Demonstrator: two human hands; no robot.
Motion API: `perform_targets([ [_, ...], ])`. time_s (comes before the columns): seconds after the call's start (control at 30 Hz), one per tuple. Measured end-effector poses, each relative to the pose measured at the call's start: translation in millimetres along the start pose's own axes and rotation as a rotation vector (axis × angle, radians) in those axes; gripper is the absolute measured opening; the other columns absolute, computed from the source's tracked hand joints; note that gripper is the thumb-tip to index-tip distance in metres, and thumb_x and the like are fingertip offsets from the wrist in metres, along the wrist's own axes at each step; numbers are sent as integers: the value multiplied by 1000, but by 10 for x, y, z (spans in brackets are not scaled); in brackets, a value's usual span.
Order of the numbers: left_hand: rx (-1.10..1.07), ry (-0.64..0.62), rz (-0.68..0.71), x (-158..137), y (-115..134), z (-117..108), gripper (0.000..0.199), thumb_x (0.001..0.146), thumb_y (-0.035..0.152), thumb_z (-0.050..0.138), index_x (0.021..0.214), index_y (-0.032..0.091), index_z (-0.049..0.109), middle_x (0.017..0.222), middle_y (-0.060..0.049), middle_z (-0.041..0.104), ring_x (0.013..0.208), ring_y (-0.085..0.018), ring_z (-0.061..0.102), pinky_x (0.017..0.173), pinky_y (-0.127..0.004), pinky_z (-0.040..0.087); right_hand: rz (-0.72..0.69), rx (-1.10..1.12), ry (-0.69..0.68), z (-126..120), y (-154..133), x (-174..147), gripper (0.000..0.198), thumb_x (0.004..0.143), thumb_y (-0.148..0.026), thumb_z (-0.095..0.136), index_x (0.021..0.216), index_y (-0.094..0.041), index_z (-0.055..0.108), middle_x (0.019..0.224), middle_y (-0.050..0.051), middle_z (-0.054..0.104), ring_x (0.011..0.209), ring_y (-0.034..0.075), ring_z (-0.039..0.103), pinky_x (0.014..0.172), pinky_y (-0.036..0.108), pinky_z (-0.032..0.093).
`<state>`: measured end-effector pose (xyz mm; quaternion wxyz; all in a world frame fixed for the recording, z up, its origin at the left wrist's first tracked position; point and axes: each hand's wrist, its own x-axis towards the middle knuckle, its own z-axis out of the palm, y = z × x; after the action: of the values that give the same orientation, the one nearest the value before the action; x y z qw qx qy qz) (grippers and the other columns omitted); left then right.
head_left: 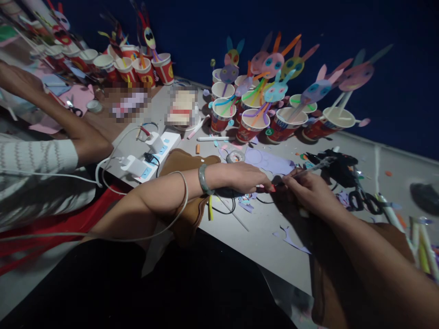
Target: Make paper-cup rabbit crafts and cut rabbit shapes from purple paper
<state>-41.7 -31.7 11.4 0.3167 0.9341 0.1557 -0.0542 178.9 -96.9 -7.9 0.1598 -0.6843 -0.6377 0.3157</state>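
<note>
My left hand (242,177), with a bangle at the wrist, reaches across the table. Its fingers are closed at a small reddish piece, too small to make out. Close by on the right, my right hand (310,189) pinches a thin pale stick-like thing (308,170) that points up and away. The fingertips of both hands nearly meet, and shadow hides what lies between them. Behind my left hand are a lilac paper sheet (265,157) with cut outlines and a roll of tape (235,156). Lilac paper scraps (291,240) lie in front of the hands.
Red paper cups (253,127) with paper rabbit faces stand along the blue wall. Black-handled scissors (366,202) lie right, beside a dark bundle (338,167). A power strip (159,155) with plugs and cables sits left. Another person's arm (51,103) rests at far left.
</note>
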Motion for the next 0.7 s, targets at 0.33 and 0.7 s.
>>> perform_targets([
  [0.33, 0, 1, 37, 28, -14, 0, 44, 85, 18, 48, 127, 23, 61, 121, -11, 67, 101, -22, 61, 81, -33, 43, -38, 232, 261, 19, -77, -356, 30, 86, -49, 58, 73, -21, 57, 55, 0, 59, 42, 14, 53, 41, 25, 42],
  [0.7, 16, 200, -19, 131, -146, -28, 35, 85, 19, 47, 112, 16, 68, 105, -9, 71, 91, -17, 61, 78, -29, 42, -379, -140, 295, 238, 57, -309, 33, 79, -39, 69, 106, -22, 64, 97, 10, 73, 85, 26, 70, 75, 39, 55],
])
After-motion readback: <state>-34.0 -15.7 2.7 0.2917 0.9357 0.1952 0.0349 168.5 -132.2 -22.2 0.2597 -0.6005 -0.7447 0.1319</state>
